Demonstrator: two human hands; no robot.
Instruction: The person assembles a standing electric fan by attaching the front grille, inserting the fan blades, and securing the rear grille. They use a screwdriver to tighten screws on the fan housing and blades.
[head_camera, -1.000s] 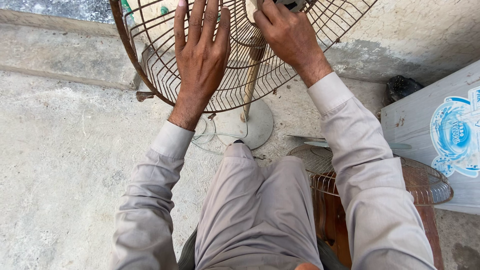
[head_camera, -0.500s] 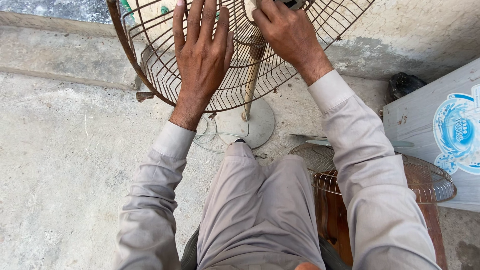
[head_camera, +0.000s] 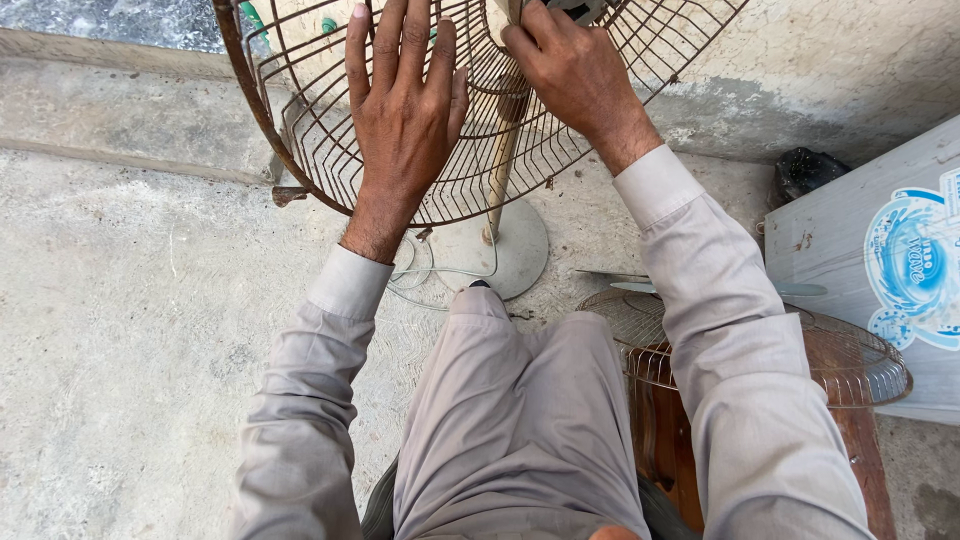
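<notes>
A rusty wire fan guard (head_camera: 300, 150) stands upright on a pole (head_camera: 503, 170) with a round grey base (head_camera: 520, 250). My left hand (head_camera: 400, 110) lies flat against the guard's wires, fingers spread and pointing up. My right hand (head_camera: 570, 70) is curled at the guard's centre, at the top edge of view, closed around a dark hub part (head_camera: 575, 10) that is mostly hidden. Both arms wear grey sleeves.
A second wire guard (head_camera: 850, 350) lies flat on a wooden stool (head_camera: 860, 440) at my right. A white box with a blue print (head_camera: 890, 260) leans behind it. A white cord (head_camera: 430, 275) coils by the base. The ground is rough concrete with a wall beyond.
</notes>
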